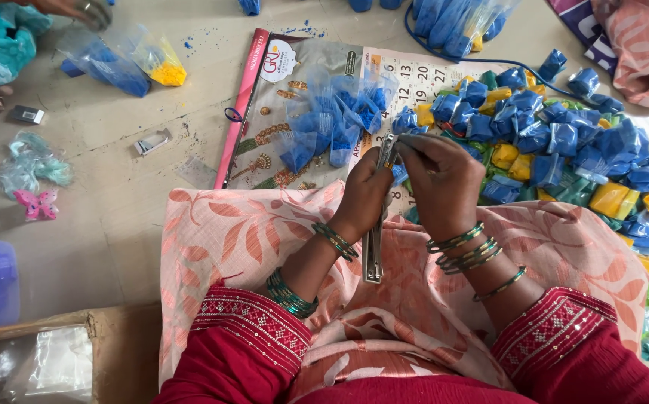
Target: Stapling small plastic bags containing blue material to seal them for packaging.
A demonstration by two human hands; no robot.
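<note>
- The left hand point(365, 191) is closed around a long metal stapler point(376, 224), which hangs down over the peach floral cloth point(220, 239) on the lap
- The right hand point(444, 183) pinches its fingers shut on a small blue powder packet point(399, 174) right at the head of the stapler; the packet is mostly hidden between the 2 hands
- Judging from this, the step in hand is sealing 1 packet: its mouth is being fed into the stapler's head. The next move seems to call for keeping the folded edge square in the slot while the left hand squeezes
- Just beyond the stapler, a heap of filled packets point(564, 150) lies on the floor, blue, yellow and green, too many to count
- Beyond the stapler and to its left, a clear bag of blue packets point(332, 120) rests on a wall calendar point(422, 78)
- Counted: 1 stapler in the hands, 1 small stapler point(151, 142) on the floor well left of it, 1 pink butterfly clip point(37, 203) further left, 1 cardboard box point(40, 352) near the left elbow
</note>
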